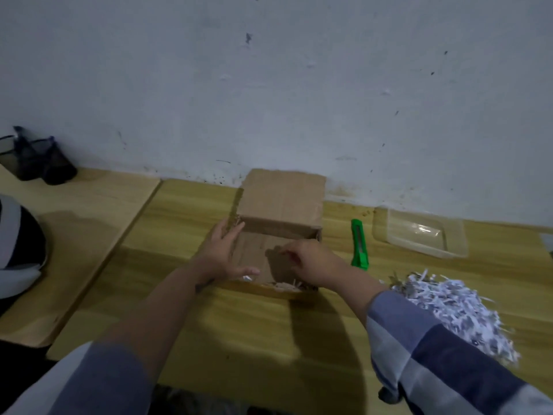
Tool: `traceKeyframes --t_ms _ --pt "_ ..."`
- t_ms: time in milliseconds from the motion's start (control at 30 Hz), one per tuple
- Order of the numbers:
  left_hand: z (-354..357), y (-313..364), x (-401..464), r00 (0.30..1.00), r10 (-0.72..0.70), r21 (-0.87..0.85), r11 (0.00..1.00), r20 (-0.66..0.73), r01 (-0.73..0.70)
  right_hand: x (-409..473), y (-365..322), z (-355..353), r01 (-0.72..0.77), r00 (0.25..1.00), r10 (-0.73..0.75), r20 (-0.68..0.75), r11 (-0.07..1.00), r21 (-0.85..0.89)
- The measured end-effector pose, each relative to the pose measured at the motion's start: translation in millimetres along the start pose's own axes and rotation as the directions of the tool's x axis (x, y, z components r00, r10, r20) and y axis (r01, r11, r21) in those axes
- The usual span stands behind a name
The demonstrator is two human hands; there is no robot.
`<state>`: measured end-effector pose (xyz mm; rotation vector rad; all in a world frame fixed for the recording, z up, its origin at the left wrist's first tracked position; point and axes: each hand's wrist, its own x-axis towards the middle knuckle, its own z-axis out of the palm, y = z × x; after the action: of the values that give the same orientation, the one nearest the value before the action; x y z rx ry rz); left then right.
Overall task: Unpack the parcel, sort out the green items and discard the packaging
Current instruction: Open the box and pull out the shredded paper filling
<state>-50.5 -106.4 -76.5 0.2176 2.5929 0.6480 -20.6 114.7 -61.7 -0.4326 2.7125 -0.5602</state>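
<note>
Nearest the person, the front edge of the wooden table (254, 333) lies bare, and a heap of shredded paper (454, 310) spills toward its right edge. Further in, at the middle of the table, sits the cardboard parcel (281, 232), with a few paper strips showing at its near rim. The left hand (223, 253) lies flat against the parcel's left side, fingers spread and thumb resting across the near flap, steadying more than gripping. The right hand (311, 265) curls over the same flap, fingertips drawn narrow as if pinching its edge; whether it truly holds the card I cannot tell. The far flap stands raised. Just right of the parcel lies a green box cutter (360, 245), and beyond it, near the far right edge, a clear plastic tray (425, 235). Unpacking seems the step in hand; next, the flap likely needs folding back so the contents can be lifted out.
</note>
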Motion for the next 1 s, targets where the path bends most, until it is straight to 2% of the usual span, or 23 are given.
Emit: traceKeyframes --t_ms 67,133,267,467,600,667,867,933,1000 --pt "-0.5 -9.4 4.1 0.998 -0.004 -0.046 0.999 0.070 0.007 13.5 -0.6 5.7 -0.054 0.988 0.076 0.134 0.985 -0.161" --pt "1.3 -14.3 5.0 0.994 0.019 -0.061 0.998 0.109 -0.012 19.8 -1.6 10.1 -0.083 0.969 0.142 0.204 0.958 -0.274" --pt "12.6 -20.4 -2.4 0.991 0.119 -0.144 0.983 0.052 -0.111 17.5 -1.3 17.0 -0.082 0.951 0.171 0.257 0.942 -0.324" --pt "28.2 -24.6 -24.5 0.978 0.202 -0.283 0.936 -0.057 -0.210 0.5 0.0 29.8 0.002 0.961 0.062 0.270 0.973 -0.232" --pt "32.5 -27.2 -33.3 0.970 0.222 -0.310 0.920 -0.094 -0.241 1.8 -8.7 40.4 0.074 0.977 -0.051 0.209 0.992 -0.104" --pt "33.9 -28.8 -36.9 0.968 0.226 -0.315 0.916 -0.110 -0.249 6.3 -13.4 43.1 0.065 0.986 -0.056 0.159 0.996 -0.053" --pt "39.5 -32.5 -46.3 0.961 0.220 -0.305 0.915 -0.164 -0.262 17.6 -28.8 47.2 -0.014 0.997 0.034 -0.068 0.963 0.271" --pt "40.8 -31.8 -48.3 0.961 0.214 -0.305 0.916 -0.177 -0.260 18.4 -34.2 46.1 0.011 0.995 0.015 -0.099 0.967 0.256" --pt "41.0 -30.3 -50.5 0.960 0.211 -0.312 0.913 -0.185 -0.261 17.6 -39.0 44.9 0.066 0.997 -0.057 -0.055 0.984 0.163"
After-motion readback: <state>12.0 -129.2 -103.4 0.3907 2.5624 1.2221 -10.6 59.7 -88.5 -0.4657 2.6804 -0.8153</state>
